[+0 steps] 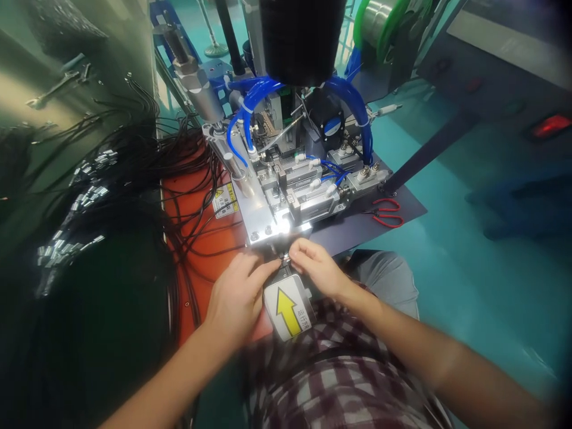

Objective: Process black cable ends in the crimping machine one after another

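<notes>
My left hand (239, 292) is closed at the front of the metal machine (301, 185), its thumb and fingers at a small metallic connector (285, 259). From the other side my right hand (315, 265) pinches at the same small piece. The fingers hide most of it, so its exact shape cannot be made out. Just below the hands lies a white plate (290, 307) with a yellow arrow. A black cable (210, 235) runs toward the machine beside my left hand.
Many black cables with silvery connectors (96, 196) lie at the left. Red-handled pliers (388, 213) rest on the dark base at the right. Blue hoses (364, 113) arch over the machine below a black cylinder (304, 42). A green wire spool (379, 27) stands at the back.
</notes>
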Demonstrator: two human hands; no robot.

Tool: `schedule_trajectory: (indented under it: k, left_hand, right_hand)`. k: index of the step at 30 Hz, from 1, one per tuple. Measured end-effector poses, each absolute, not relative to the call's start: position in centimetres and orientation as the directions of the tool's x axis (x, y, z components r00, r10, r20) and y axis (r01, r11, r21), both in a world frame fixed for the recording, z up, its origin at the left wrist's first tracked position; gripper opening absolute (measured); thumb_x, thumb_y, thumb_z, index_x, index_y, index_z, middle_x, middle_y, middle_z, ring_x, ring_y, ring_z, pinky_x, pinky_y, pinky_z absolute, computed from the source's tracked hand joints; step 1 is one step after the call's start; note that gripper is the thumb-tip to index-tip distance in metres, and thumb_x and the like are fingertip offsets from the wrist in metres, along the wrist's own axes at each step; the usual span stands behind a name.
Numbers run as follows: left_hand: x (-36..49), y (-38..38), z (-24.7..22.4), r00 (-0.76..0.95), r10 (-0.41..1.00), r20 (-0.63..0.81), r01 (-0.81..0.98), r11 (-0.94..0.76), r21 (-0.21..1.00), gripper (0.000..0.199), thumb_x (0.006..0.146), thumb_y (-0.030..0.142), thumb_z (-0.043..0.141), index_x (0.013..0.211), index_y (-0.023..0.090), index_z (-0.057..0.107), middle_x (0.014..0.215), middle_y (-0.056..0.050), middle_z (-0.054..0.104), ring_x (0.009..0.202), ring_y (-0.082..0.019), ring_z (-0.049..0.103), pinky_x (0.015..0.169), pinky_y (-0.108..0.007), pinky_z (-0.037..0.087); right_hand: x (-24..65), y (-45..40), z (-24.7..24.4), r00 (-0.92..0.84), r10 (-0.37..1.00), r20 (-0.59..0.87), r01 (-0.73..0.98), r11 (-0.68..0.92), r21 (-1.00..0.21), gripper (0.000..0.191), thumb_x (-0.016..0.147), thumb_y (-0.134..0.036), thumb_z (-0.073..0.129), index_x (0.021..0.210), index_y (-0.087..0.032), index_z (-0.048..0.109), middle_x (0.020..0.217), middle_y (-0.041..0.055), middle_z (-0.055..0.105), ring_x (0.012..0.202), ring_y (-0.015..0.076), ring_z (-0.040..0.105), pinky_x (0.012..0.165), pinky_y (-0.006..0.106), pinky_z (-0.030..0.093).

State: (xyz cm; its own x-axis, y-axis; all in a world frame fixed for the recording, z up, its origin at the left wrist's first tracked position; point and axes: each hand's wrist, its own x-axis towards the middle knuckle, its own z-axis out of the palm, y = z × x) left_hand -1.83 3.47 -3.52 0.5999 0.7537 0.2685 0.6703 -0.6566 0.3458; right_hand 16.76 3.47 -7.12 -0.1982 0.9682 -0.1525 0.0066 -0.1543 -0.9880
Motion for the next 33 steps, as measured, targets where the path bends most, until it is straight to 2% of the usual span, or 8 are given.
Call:
schedule_trajectory:
  k: [5,11,15,19,24,26,29,33]
  left_hand:
    - [-2.4,3.6,-3.9,0.589,0.764,0.262,0.679,-0.644,0.352,0.034,0.091,0.008,0.041,0.109,0.019,0.068,0.086,-0.007,0.054,0.083,-0.020,0.053,0.071,-0.033,0.048]
    - [-2.5,3.5,-4.3,0.588,0.759,0.281,0.684,-0.652,0.328,0.035,0.090,0.006,0.042,0.111,0.016,0.069,0.084,-0.007,0.052,0.081,-0.019,0.052,0.070,-0.032,0.045]
    - [-2.5,3.4,-4.4,0.595,0.758,0.268,0.695,-0.652,0.303,0.035,0.092,0.008,0.041,0.112,0.017,0.068,0.087,-0.008,0.054,0.083,-0.020,0.052,0.070,-0.032,0.045]
    - [-2.4,3.4,-4.4,0.602,0.753,0.264,0.707,-0.657,0.263,0.035,0.091,0.008,0.041,0.113,0.015,0.067,0.090,-0.010,0.055,0.086,-0.022,0.053,0.069,-0.033,0.045]
    - [-2.9,3.5,-3.9,0.600,0.766,0.233,0.686,-0.641,0.344,0.037,0.092,0.011,0.038,0.117,0.021,0.064,0.081,-0.005,0.051,0.076,-0.019,0.050,0.065,-0.030,0.044]
    - [-3.6,3.5,-3.5,0.587,0.783,0.206,0.690,-0.617,0.378,0.034,0.093,0.014,0.038,0.118,0.020,0.061,0.083,-0.005,0.053,0.079,-0.020,0.051,0.069,-0.032,0.045]
    - [-5.2,3.5,-2.9,0.571,0.802,0.173,0.718,-0.591,0.368,0.022,0.093,0.019,0.042,0.107,0.017,0.059,0.091,-0.007,0.061,0.087,-0.022,0.054,0.079,-0.037,0.045]
    - [-7.2,3.9,-2.3,0.619,0.773,0.140,0.693,-0.622,0.365,0.017,0.092,0.019,0.043,0.099,0.018,0.059,0.092,-0.007,0.064,0.087,-0.021,0.058,0.079,-0.035,0.048]
  right_hand:
    - [16.8,3.2,-7.4,-0.177,0.978,-0.111,0.032,-0.107,-0.994,0.027,0.092,-0.035,0.044,0.069,-0.021,0.041,0.061,-0.0050,0.042,0.057,0.0114,0.039,0.057,0.025,0.035]
    - [17.6,2.8,-7.1,-0.021,0.998,-0.065,0.214,-0.059,-0.975,0.029,0.095,-0.035,0.040,0.069,-0.022,0.040,0.063,-0.0049,0.039,0.060,0.0127,0.038,0.060,0.026,0.032]
    - [17.1,3.0,-7.1,-0.079,0.995,-0.067,0.272,-0.043,-0.961,0.032,0.095,-0.037,0.042,0.067,-0.022,0.038,0.061,-0.0054,0.039,0.058,0.0124,0.038,0.058,0.026,0.031]
    - [16.5,3.1,-7.2,-0.106,0.993,-0.042,0.283,-0.011,-0.959,0.026,0.095,-0.033,0.038,0.071,-0.022,0.039,0.065,-0.0044,0.043,0.062,0.0131,0.042,0.061,0.026,0.034]
    - [16.7,3.0,-7.2,-0.118,0.993,-0.021,0.311,0.017,-0.950,0.024,0.095,-0.032,0.038,0.073,-0.022,0.039,0.065,-0.0044,0.043,0.062,0.0136,0.043,0.063,0.027,0.035]
    - [16.8,2.9,-7.1,-0.120,0.993,-0.019,0.318,0.021,-0.948,0.025,0.095,-0.032,0.037,0.073,-0.022,0.039,0.065,-0.0044,0.042,0.062,0.0137,0.042,0.063,0.027,0.035]
    - [16.8,2.8,-7.0,-0.124,0.992,-0.018,0.323,0.023,-0.946,0.025,0.096,-0.032,0.036,0.072,-0.023,0.038,0.065,-0.0042,0.042,0.062,0.0138,0.042,0.063,0.027,0.035]
    - [16.8,2.8,-7.0,-0.131,0.991,-0.016,0.324,0.028,-0.946,0.025,0.096,-0.031,0.036,0.072,-0.023,0.038,0.065,-0.0043,0.042,0.062,0.0137,0.041,0.062,0.027,0.034]
